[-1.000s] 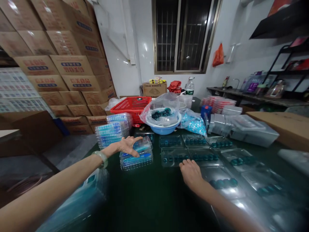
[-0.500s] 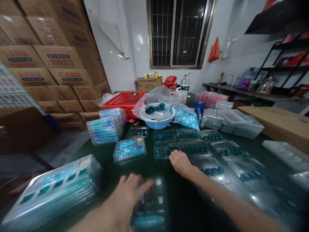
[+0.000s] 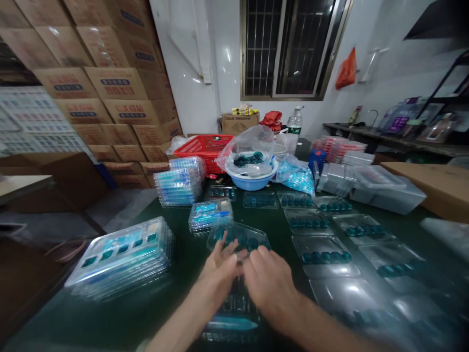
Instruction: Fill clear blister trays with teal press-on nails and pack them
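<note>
A clear plastic tray (image 3: 240,234) with a row of teal pieces is lifted off the table between my hands, slightly tilted. My right hand (image 3: 269,276) has its fingers curled over the near edge of the tray. My left hand (image 3: 222,261) is beside it, fingers spread against or just over the tray's near left side; its exact contact is blurred. Below my hands lies another clear tray (image 3: 230,322) holding a teal pen-like stick, partly hidden by my wrists. To the left stands a stack of filled clear trays (image 3: 124,254).
Rows of clear trays with teal pieces (image 3: 326,256) spread over the right side of the dark green table. A small tray stack (image 3: 210,215) and a taller one (image 3: 179,183) stand farther back. Behind are a blue basin (image 3: 252,182), a red basket (image 3: 201,151) and a bag of blue bits (image 3: 295,176).
My right hand has drawn the clear tray from the middle row toward me. My left hand has moved up and right to meet it. The view has shifted left.
</note>
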Available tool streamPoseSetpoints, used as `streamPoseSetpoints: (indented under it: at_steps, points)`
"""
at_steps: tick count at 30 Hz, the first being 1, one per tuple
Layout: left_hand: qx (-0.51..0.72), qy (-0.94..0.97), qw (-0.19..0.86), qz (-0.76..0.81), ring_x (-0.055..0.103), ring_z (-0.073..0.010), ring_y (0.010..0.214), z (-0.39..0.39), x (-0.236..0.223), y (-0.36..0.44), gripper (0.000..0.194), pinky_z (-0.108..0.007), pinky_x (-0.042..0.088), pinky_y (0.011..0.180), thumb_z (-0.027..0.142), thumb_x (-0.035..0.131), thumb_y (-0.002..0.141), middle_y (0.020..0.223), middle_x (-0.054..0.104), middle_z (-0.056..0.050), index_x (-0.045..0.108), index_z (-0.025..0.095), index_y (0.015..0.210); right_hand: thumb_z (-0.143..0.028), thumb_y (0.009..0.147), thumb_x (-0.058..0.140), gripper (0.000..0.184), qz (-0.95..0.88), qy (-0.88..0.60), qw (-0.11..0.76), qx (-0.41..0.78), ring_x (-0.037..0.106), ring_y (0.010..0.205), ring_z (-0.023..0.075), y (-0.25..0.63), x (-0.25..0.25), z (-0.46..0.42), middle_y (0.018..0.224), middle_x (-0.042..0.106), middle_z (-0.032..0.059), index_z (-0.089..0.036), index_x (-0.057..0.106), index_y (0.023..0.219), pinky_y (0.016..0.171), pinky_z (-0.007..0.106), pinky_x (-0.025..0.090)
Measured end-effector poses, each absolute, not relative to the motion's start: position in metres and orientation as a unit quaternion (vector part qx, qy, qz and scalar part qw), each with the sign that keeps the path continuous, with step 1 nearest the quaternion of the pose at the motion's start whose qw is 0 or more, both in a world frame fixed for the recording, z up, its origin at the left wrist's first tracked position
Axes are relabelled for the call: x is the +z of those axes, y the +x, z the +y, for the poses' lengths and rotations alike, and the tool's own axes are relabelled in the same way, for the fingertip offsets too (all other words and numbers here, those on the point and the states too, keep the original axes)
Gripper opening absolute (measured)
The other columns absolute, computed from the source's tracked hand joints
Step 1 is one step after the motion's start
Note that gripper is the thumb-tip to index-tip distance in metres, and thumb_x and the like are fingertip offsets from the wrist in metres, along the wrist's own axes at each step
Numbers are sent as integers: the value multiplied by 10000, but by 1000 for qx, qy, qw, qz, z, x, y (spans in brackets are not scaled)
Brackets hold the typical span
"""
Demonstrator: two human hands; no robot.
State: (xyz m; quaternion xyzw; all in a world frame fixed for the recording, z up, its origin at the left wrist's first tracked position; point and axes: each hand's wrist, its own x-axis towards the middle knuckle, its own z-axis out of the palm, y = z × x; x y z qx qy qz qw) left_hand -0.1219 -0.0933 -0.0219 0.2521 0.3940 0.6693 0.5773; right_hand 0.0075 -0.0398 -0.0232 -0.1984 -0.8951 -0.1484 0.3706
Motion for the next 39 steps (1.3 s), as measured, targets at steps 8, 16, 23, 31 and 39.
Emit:
streamPoseSetpoints:
  at_steps: [8,16,23,31,39]
  points:
    - [758,284,545,219,211,-311,1270,-125,-29,-136,848,-514,198,987,623,491,659,1345,366,-90,122,319,1358,-85,722,411,185,-839,-197,506,-13,416,521,137,-39,-27,-110,527,412,0,-190,409,570,475,284,237]
    - [696,223,634,253,324,-329,1216,-115,-13,-159,862,-539,256,942,738,223,678,1246,473,-151,151,224,1366,-118,794,422,187,-840,-223,478,127,439,534,118,5,1,-90,551,468,-3,-179,519,646,499,251,310]
    - [575,449,522,441,467,-306,1063,-111,30,-179,703,-463,324,894,560,426,731,1141,541,-111,295,211,1327,-202,820,472,134,-827,-364,368,219,563,736,126,80,-41,-59,820,610,16,-200,559,921,668,237,427]
    - [112,764,127,623,362,-357,1046,-116,-2,-129,944,-543,248,848,568,662,479,1161,429,-132,321,283,1311,-227,832,442,140,-824,-410,295,256,578,728,145,93,-77,-68,820,620,12,-218,566,896,660,262,434]
    - [93,803,161,566,93,-451,1241,-114,-41,-127,1055,-614,-46,917,715,573,440,1395,189,-169,234,291,1345,-182,829,428,152,-841,-393,268,257,568,720,129,88,-90,-72,804,609,9,-204,567,887,642,246,426]
